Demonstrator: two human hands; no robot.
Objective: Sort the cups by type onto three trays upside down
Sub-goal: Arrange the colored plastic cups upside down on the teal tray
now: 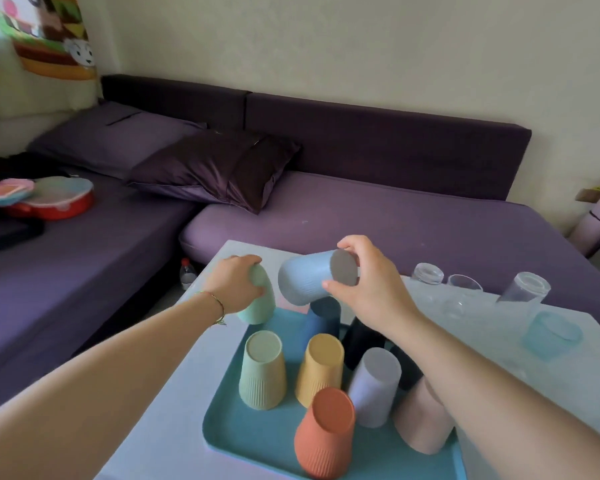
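Observation:
A teal tray (232, 441) holds several ribbed plastic cups upside down: sage green (262, 370), yellow (321, 367), orange (326, 433), lavender (376, 386), pink (421, 420) and dark blue (321, 320). My left hand (234, 284) grips a mint green cup (260, 303), tilted over the tray's far left corner. My right hand (368, 278) holds a light blue cup (309, 277) on its side in the air above the dark blue cup, fingers round its base. Clear glasses (426, 273) stand upside down at the right.
The white table (160, 427) stands against a purple sofa (361, 216) with a dark pillow. A light blue tumbler (551, 336) sits at the table's right. A water bottle (187, 273) stands on the floor beside the table's far left corner. Red and pastel dishes (52, 199) lie on the sofa's left.

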